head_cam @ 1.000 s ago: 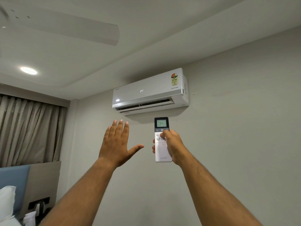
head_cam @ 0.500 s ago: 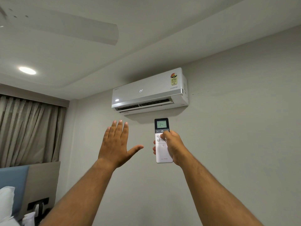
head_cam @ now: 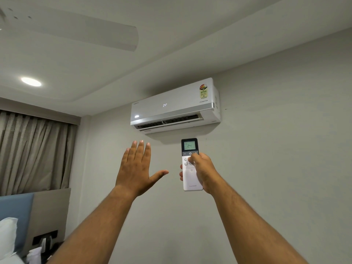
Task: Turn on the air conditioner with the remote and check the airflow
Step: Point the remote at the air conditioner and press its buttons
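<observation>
A bedroom: a padded headboard with a white pillow, pleated curtains, and a wall-mounted air conditioner.

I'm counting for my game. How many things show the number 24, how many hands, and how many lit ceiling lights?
Things showing 24: 2, the air conditioner and the remote
Hands: 2, the left hand open, the right hand holding the remote
Lit ceiling lights: 1, the ceiling light
Total: 5

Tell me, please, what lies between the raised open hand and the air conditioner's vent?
Nothing: in the head view only bare wall shows between the left hand and the air conditioner.
</observation>
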Demonstrator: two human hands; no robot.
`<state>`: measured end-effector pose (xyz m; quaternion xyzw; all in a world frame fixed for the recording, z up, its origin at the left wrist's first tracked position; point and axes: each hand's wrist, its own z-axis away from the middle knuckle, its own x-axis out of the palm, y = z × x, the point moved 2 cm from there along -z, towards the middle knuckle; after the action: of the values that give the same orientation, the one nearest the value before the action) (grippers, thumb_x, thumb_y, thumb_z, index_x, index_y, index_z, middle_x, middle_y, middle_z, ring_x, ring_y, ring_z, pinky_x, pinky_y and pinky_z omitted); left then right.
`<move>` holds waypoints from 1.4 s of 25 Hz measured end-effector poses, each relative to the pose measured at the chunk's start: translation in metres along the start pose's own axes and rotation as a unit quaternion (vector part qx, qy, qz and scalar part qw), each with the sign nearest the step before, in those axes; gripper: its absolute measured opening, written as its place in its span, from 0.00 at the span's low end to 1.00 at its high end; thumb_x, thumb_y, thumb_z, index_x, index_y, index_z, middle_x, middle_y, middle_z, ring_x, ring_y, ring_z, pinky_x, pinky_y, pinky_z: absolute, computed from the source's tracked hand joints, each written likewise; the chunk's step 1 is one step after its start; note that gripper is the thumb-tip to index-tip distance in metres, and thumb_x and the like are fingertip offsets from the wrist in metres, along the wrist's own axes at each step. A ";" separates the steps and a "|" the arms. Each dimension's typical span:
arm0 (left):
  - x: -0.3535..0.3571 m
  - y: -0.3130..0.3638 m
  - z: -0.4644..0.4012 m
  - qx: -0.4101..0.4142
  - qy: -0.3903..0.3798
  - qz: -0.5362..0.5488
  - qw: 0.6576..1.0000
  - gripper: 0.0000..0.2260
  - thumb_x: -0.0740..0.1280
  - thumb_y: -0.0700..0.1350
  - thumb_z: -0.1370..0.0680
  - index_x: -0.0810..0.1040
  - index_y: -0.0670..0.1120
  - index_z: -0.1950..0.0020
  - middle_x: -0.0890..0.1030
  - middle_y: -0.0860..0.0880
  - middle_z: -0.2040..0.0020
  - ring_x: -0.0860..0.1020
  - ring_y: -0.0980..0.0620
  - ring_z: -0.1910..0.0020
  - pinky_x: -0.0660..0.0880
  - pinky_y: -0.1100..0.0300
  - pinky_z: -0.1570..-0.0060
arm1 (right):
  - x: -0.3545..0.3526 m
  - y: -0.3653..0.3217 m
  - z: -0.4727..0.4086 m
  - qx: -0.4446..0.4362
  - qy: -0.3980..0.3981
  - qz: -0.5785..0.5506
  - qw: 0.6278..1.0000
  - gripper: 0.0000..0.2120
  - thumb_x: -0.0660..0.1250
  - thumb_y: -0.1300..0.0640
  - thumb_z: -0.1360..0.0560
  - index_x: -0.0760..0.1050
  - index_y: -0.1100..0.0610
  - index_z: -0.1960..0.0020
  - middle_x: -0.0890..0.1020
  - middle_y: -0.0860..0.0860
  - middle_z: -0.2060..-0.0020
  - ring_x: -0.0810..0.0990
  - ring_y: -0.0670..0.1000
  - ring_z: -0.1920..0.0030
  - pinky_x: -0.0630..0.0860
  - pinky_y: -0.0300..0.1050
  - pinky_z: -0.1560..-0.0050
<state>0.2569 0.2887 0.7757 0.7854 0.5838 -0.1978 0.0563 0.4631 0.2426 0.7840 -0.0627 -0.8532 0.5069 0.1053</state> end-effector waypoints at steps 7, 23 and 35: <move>0.000 -0.001 -0.001 0.002 0.000 -0.004 1.000 0.47 0.40 0.76 0.32 0.47 0.43 0.24 0.50 0.42 0.22 0.44 0.42 0.24 0.41 0.48 0.29 | 0.000 0.000 -0.001 -0.001 0.003 0.006 1.000 0.10 0.60 0.59 0.24 0.72 0.55 0.43 0.83 0.62 0.55 0.83 0.60 0.62 0.83 0.57 0.56; -0.004 0.000 0.000 -0.004 0.004 -0.002 1.000 0.46 0.39 0.76 0.32 0.40 0.44 0.26 0.49 0.41 0.22 0.45 0.41 0.24 0.41 0.48 0.28 | 0.001 0.001 0.004 0.001 0.002 0.001 1.000 0.09 0.60 0.60 0.24 0.72 0.56 0.45 0.83 0.62 0.56 0.83 0.59 0.65 0.83 0.56 0.58; -0.001 0.003 0.003 -0.015 -0.001 0.005 1.000 0.46 0.37 0.76 0.33 0.38 0.44 0.27 0.48 0.42 0.22 0.43 0.42 0.24 0.40 0.48 0.28 | 0.002 0.005 0.003 0.004 0.007 0.002 1.000 0.10 0.60 0.59 0.24 0.72 0.56 0.44 0.83 0.65 0.51 0.83 0.60 0.63 0.83 0.58 0.56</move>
<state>0.2586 0.2859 0.7729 0.7868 0.5832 -0.1894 0.0700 0.4608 0.2431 0.7782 -0.0677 -0.8502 0.5102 0.1110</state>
